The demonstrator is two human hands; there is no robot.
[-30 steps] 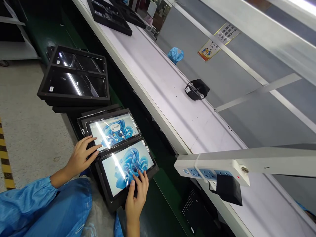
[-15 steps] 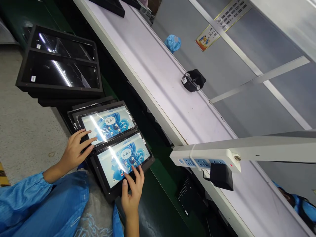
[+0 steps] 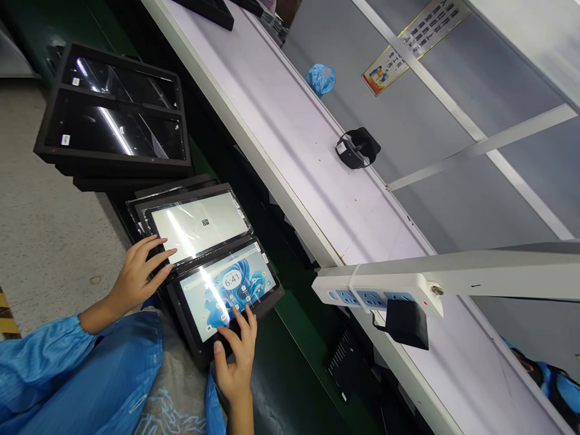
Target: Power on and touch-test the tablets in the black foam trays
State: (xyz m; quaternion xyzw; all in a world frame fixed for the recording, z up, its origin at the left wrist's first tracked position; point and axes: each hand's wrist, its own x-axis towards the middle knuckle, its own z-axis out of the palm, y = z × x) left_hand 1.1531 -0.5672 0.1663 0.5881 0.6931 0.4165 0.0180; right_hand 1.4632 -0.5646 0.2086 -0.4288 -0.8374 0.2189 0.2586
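Observation:
Two lit tablets lie side by side in a black foam tray (image 3: 188, 341) in front of me. The farther tablet (image 3: 217, 232) shows a pale screen with a small dark logo. On the nearer tablet (image 3: 254, 266) is a blue swirl wallpaper with icons and the time 6:41. My left hand (image 3: 136, 272) is open, its fingertips at the left edge of the farther tablet. Fingers apart, my right hand (image 3: 238, 362) rests its fingertips on the lower edge of the nearer tablet's screen.
Stacked foam trays with dark-screened tablets (image 3: 122, 130) stand at the left. A long white bench (image 3: 281, 133) runs diagonally, with a black strapped object (image 3: 357, 148) on it. A power strip (image 3: 326, 287) with a black adapter (image 3: 406, 324) juts out at right.
The farther tablet's screen went from the wallpaper showing 5:49 to a pale screen with a logo. My right hand has shifted slightly left along the nearer tablet; my left stayed put.

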